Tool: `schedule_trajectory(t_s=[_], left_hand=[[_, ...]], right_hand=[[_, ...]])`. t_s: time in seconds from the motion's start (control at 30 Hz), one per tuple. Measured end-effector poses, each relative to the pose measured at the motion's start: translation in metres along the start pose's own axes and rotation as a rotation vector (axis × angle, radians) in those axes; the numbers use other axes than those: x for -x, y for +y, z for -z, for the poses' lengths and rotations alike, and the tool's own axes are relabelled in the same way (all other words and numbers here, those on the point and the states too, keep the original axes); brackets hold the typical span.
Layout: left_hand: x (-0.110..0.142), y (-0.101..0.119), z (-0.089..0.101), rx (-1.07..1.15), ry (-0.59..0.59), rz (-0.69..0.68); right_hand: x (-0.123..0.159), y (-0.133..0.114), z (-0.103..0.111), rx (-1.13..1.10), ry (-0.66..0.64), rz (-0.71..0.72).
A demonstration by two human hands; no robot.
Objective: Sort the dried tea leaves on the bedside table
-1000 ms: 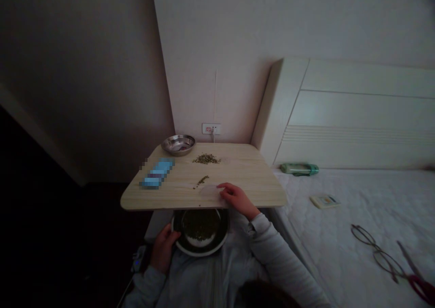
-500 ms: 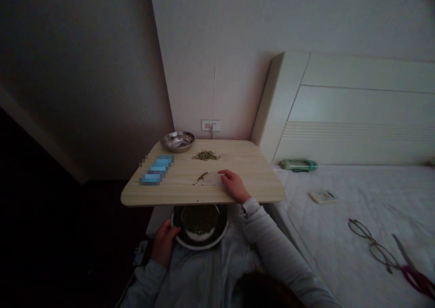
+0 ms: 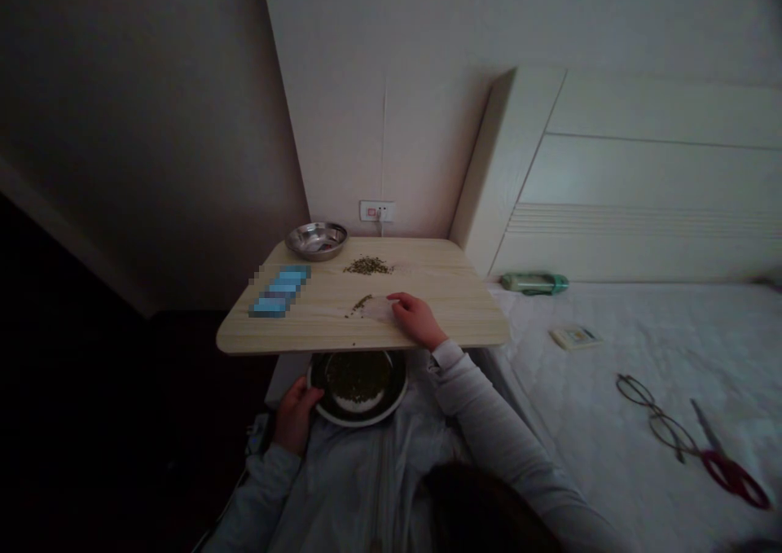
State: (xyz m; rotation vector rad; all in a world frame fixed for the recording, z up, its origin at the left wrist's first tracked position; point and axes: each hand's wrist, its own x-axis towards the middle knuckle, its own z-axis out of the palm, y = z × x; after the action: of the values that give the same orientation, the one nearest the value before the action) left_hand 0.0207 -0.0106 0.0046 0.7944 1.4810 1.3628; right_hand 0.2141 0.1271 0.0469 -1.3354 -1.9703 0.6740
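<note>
My left hand (image 3: pixel 296 414) is closed on the rim of a wide dish (image 3: pixel 356 421) with a pale edge, held just below the table's front edge. Many small greenish-brown grains (image 3: pixel 360 374) lie in the dish. Over the table, my right hand (image 3: pixel 416 318) has its fingers pinched on a thin, pale, see-through piece (image 3: pixel 380 309), its exact kind unclear. That piece lies against the table beside a short line of grains (image 3: pixel 362 302). Farther back is a larger loose pile of grains (image 3: pixel 368 265).
On the wooden table (image 3: pixel 452 260) stand a steel bowl (image 3: pixel 317 242) and a blurred blue phone-like object (image 3: pixel 280 291). To the right, the bed holds a green bottle (image 3: pixel 534 283), a pale box-like item (image 3: pixel 575 338), glasses (image 3: pixel 655 414) and red-handled scissors (image 3: pixel 733 476).
The view has tipped down slightly, so everything sits higher in the picture. My right hand's pale piece now shows more plainly beside the grain line. My left hand keeps its hold on the dish.
</note>
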Motion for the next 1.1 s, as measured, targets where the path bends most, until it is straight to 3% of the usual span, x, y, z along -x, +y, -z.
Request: schedule_trajectory(t_s=[0.77,1.1], left_hand=[[-0.0030,-0.0081,0.0034,0.030,-0.023,0.017],[0.0002,-0.0020,0.0001,0.034,-0.009,0.025]], right_hand=[[0.0025,-0.0054,0.0034,0.042,-0.041,0.020],[0.0084,-0.0077,0.0004,0.037,-0.130,0.027]])
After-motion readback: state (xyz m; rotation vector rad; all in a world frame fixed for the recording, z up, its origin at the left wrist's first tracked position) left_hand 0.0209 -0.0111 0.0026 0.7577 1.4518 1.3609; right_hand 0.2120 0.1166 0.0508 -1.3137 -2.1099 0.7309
